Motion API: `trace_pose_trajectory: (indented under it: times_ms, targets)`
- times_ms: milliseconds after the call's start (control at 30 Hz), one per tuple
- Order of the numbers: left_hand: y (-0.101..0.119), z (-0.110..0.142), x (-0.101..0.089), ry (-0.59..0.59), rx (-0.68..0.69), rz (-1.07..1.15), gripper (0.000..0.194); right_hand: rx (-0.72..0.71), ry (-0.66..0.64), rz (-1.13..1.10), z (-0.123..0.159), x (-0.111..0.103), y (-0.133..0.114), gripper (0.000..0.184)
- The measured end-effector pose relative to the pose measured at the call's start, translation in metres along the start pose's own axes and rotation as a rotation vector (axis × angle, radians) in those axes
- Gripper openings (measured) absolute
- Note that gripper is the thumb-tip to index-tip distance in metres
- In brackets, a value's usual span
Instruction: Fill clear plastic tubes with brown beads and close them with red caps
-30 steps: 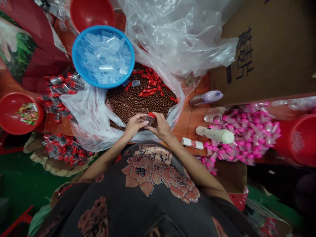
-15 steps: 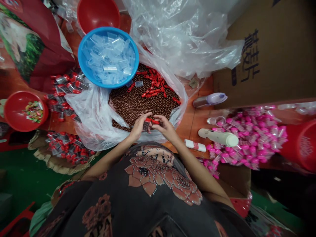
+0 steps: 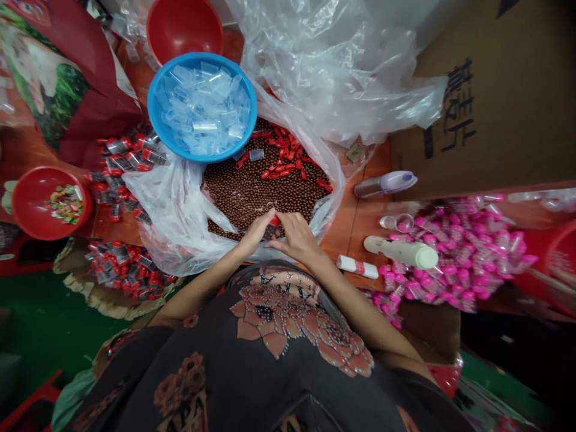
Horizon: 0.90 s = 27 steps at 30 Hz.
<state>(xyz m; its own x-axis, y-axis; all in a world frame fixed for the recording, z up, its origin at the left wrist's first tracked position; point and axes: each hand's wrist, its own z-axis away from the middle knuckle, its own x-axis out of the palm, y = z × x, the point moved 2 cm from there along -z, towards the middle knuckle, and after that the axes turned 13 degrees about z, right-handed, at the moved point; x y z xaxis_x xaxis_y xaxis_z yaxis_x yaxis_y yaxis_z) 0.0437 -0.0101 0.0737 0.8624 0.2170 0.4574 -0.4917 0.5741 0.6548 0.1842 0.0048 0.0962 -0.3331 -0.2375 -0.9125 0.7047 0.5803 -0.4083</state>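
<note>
In front of my body, both hands meet over a spread of small brown balls (image 3: 243,186). My left hand (image 3: 255,235) is closed around a small container, mostly hidden by the fingers. A red cap (image 3: 274,221) shows at its top between my hands. My right hand (image 3: 297,236) curls over the cap and the container from the other side, thumb below and fingers above. Loose red caps (image 3: 285,157) lie on the balls beyond my hands, close to one small clear container (image 3: 257,155). Clear plastic sheeting (image 3: 173,207) edges the balls.
A blue basin (image 3: 155,129) of clear containers overlaps the balls' far left. Filled red-capped containers (image 3: 128,270) are heaped at left, near a red bowl (image 3: 27,204). Pink-capped containers (image 3: 454,258), a pale bottle (image 3: 398,251) and a cardboard box (image 3: 508,108) stand at right.
My right hand has moved in over the red cap and now wraps it against the container. The container's dark body, visible before, is mostly covered. The view has shifted slightly.
</note>
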Motion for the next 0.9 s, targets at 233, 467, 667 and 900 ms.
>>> trace_pose_trajectory:
  times_ms: [233,467,667,900]
  targets:
    - [-0.003,-0.002,-0.010,0.103,-0.039,0.084,0.029,-0.066,-0.081,0.257,-0.013,0.003,-0.012,0.078]
    - [-0.008,0.000,-0.042,0.221,-0.157,0.204,0.032,-0.198,-0.175,0.258,-0.037,0.037,-0.024,0.072]
    - [0.006,0.003,-0.088,0.376,-0.182,0.208,0.029,-0.201,-0.252,0.136,-0.069,0.072,-0.050,0.072]
    - [0.148,-0.021,-0.209,0.633,0.430,-0.118,0.049,-0.045,-0.302,-0.015,-0.115,0.098,-0.050,0.069]
